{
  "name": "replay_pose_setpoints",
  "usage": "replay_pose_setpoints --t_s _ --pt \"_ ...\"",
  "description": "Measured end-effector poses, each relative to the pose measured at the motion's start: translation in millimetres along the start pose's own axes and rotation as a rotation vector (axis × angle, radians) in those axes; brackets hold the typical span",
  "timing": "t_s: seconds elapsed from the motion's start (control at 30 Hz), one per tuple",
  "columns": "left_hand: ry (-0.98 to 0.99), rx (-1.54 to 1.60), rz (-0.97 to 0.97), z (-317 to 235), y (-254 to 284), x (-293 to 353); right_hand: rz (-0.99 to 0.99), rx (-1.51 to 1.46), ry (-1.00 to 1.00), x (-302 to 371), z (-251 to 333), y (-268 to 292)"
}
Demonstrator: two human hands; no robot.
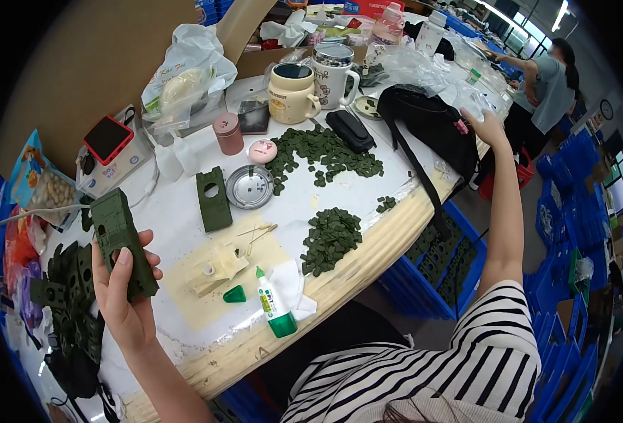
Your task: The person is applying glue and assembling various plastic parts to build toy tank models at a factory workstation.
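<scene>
While the right hand [486, 128] extends beside a black bag [419, 113], its hold unclear, the left hand [126, 310] grips 1 dark-green hull part [114, 220] between thumb and fingers, upper end jutting above them; seemingly light and stiff, it is best held by its long sides.

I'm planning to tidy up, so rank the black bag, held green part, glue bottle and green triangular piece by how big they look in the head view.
1. Black bag
2. Held green part
3. Glue bottle
4. Green triangular piece
</scene>
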State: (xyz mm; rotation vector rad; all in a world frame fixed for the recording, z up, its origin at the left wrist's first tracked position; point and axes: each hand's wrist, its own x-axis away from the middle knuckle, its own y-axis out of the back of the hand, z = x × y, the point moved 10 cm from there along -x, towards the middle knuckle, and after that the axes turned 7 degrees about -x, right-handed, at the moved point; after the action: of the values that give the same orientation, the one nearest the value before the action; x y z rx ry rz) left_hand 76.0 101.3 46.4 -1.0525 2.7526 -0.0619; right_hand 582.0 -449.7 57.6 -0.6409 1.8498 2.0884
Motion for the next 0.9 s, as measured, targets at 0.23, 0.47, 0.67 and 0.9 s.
replay_pose_setpoints --t_s 0.23,0.47,0.67,0.9 --pt "-0.007 -0.019 -0.037 -0.8 10.1 -1.1 0.359 -0.949 -0.349 -56.0 49.4 -7.6" --pt "-0.012 0.004 -0.065 -4.3 9.4 1.1 -0.173 -1.530 -0.336 -106.8 34.6 77.5" --pt "-0.012 -0.026 -0.040 -2.7 8.7 2.0 -0.070 -1.698 -0.250 -84.7 56.1 91.3" --pt "-0.012 -0.031 -0.049 -1.5 8.5 -0.5 0.117 -1.926 -0.052 -97.6 38.0 110.5"
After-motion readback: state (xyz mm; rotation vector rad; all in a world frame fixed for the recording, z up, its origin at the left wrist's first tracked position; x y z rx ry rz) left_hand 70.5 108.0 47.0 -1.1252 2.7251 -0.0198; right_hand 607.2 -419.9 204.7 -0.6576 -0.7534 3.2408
